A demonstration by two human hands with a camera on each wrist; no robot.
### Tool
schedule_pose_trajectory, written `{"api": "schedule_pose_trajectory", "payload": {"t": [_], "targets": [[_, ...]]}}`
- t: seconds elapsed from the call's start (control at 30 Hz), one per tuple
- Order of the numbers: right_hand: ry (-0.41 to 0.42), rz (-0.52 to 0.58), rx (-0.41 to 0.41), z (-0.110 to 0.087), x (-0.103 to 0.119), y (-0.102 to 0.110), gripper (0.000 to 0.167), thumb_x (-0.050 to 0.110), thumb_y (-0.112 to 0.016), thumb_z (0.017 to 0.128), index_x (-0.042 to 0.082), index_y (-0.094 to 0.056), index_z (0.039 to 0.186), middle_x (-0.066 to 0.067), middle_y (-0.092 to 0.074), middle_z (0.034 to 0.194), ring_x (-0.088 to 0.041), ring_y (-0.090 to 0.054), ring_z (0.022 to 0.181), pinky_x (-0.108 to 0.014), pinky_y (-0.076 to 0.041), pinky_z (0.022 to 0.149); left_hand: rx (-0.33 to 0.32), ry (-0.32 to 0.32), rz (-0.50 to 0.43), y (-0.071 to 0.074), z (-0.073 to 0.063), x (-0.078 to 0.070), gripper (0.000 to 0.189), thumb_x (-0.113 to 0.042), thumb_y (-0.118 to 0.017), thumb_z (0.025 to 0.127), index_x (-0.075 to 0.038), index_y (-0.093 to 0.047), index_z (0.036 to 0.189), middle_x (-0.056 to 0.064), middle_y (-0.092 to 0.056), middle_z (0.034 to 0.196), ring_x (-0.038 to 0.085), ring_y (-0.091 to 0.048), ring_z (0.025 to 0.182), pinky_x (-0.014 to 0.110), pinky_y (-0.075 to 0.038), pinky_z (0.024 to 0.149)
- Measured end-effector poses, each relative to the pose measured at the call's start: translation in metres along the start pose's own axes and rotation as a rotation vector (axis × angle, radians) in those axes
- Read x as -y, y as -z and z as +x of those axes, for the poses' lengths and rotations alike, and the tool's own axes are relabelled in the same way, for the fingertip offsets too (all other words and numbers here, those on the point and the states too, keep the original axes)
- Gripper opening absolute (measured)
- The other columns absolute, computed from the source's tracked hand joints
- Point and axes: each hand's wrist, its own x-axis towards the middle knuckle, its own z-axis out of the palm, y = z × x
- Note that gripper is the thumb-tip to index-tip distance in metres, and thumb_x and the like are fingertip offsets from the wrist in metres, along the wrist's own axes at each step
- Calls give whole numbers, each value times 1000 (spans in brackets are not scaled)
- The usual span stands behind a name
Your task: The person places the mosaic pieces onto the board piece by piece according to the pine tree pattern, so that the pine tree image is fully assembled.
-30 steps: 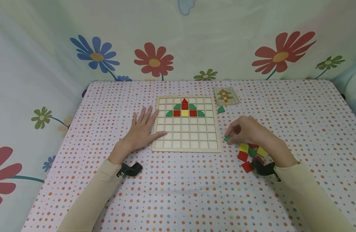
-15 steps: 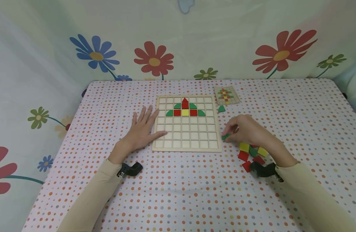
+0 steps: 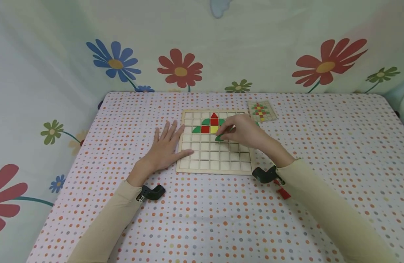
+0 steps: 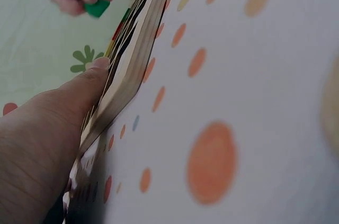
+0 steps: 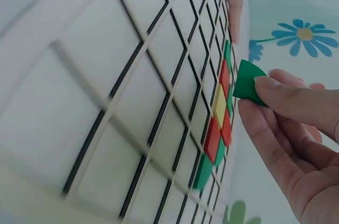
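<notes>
A wooden grid board (image 3: 204, 165) lies on the dotted table. Set in its upper cells are a red triangle (image 3: 214, 115), red squares (image 3: 205, 129), a yellow square (image 3: 214, 129) and green quarter-round tiles (image 3: 197, 129). My right hand (image 3: 243, 132) pinches a green quarter-round tile (image 5: 249, 82) between thumb and fingers, over the board just below the yellow square. The right wrist view shows that tile raised off the grid. My left hand (image 3: 164, 148) lies with fingers spread at the board's left edge, its thumb (image 4: 92, 83) over the rim.
A small pattern card (image 3: 262, 111) with a coloured tree design lies beyond the board's right corner. Red tiles (image 3: 284, 193) show beside my right forearm, which hides other tiles. A flowered cloth backdrop (image 3: 271, 54) rises behind the table.
My right hand has carried the green quarter-round tile left from beside the board to above its middle. The left hand has stayed at the board's left edge. The head view has shifted slightly.
</notes>
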Motion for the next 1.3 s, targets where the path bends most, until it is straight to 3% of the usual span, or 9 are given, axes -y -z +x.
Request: {"api": "schedule_pose_trajectory", "payload": {"t": [0.3,0.5,0.77,1.3], "targets": [[58,26,62,36,5,-22,7,-5,-79,90,-2,-82,96,-13,-78,97,-28,-72,92,-41,-59,83,-6,3,1,-1,0,-1,97,-66,-53,101,-17,-6,170,10,8,175,30,16,160,59,14,124],[59,11,79,38,4,-26,7,-5,-77,91,-2,-82,96,-13,-78,96,-26,-72,89,-39,-59,80,-7,3,8,-1,1,-1,97,-66,-54,101,-18,-6,170,9,8,176,29,17,160,58,14,124],[40,-99,89,40,6,-30,10,-4,-76,93,-4,-82,101,-17,-77,104,-28,-71,96,-37,-58,82,-13,1,14,-2,2,1,97,-66,-54,101,-17,-7,170,11,6,176,30,15,160,59,14,125],[119,-227,108,45,10,-35,9,-6,-76,92,-6,-82,99,-18,-78,101,-31,-74,98,-37,-62,84,-11,2,18,-1,1,0,97,-66,-54,101,-16,-7,170,11,6,176,31,14,160,59,14,125]]}}
